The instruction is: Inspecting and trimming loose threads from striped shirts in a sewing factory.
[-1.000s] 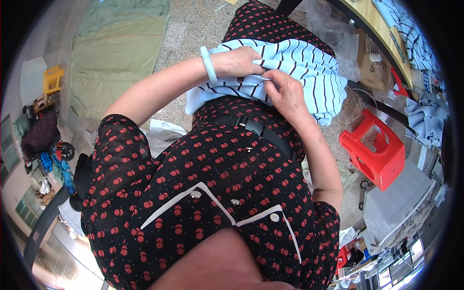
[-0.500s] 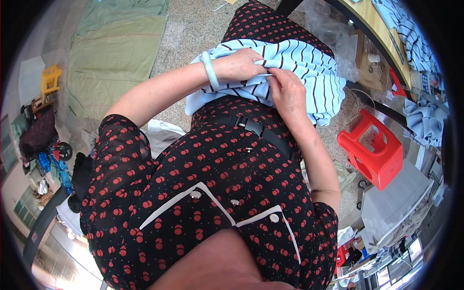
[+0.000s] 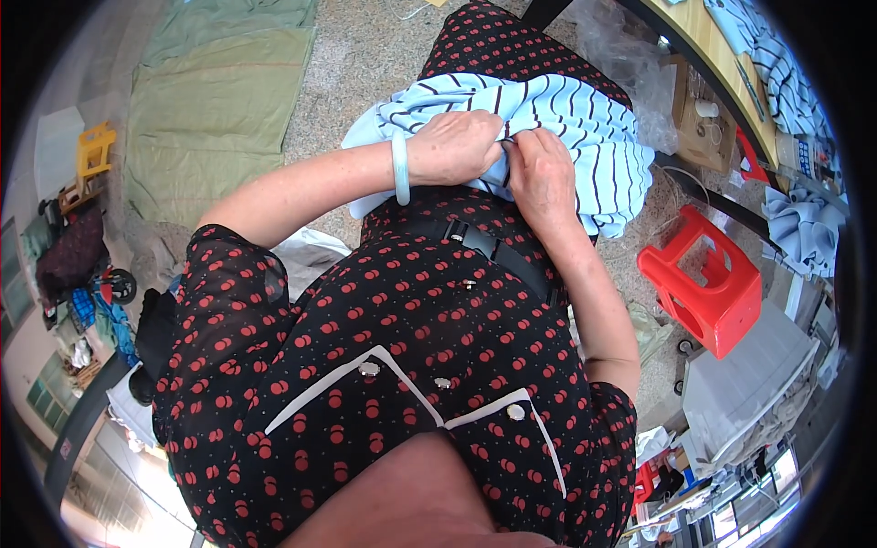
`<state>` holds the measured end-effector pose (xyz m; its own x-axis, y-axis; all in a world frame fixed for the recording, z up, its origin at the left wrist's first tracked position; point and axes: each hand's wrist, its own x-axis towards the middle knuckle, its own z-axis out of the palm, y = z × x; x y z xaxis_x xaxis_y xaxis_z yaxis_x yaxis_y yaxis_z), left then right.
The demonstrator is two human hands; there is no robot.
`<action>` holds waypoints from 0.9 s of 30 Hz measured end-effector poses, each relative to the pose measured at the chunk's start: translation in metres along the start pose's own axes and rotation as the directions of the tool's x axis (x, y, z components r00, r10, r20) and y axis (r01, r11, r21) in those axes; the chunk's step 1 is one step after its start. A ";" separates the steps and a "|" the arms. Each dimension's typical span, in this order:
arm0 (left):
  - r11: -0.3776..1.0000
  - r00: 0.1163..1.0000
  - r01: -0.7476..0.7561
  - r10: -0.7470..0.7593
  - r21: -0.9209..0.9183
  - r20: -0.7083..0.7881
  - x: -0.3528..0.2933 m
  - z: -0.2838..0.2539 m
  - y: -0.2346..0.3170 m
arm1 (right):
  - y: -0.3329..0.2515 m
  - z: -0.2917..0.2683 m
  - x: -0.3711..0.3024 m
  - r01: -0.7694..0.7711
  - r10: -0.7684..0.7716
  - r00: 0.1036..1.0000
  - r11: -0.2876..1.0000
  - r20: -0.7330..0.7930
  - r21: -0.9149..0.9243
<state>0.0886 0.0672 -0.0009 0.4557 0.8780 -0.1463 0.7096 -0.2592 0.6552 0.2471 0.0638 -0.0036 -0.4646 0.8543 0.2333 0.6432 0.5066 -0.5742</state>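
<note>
A light-blue garment with dark stripes point(image 3: 585, 119) lies bunched across my lap. My left hand point(image 3: 455, 146), below a pale bangle point(image 3: 400, 167), is closed with its fingertips pinching the cloth. Close against it on the right, my right hand point(image 3: 543, 173) also pinches the garment between thumb and fingers. The fingertips of both hands nearly meet at one spot in the fabric. Whatever small detail sits between them is hidden by the fingers.
At the right a red plastic stool point(image 3: 708, 283) stands on the floor. A wooden table point(image 3: 731, 59) at the upper right bears more striped cloth point(image 3: 790, 91). Beneath it is a cardboard box point(image 3: 703, 137). A green cloth sheet point(image 3: 215, 119) covers floor at the upper left.
My left hand has turned over and shifted slightly down, its back now more toward me. The right hand has barely moved, and the cloth near the left hand has shifted.
</note>
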 end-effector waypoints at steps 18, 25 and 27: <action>0.977 0.989 -0.148 0.147 -0.155 -0.016 -0.005 -0.008 -0.016 | 0.000 -0.002 0.000 -0.173 0.149 0.983 0.951 0.110 0.255; 0.925 0.919 -0.050 0.190 -0.376 0.346 -0.005 -0.032 -0.027 | 0.002 -0.018 0.003 -0.604 0.267 0.773 0.591 0.576 0.536; 0.902 0.925 -0.041 0.197 -0.430 0.325 -0.006 -0.031 -0.030 | 0.002 -0.018 0.005 -0.624 0.276 0.758 0.570 0.591 0.535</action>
<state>0.0484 0.0822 0.0031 0.7363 0.6300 -0.2469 0.3900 -0.0969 0.9157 0.2572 0.0711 0.0110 -0.5339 0.7186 -0.4456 0.3311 -0.3072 -0.8922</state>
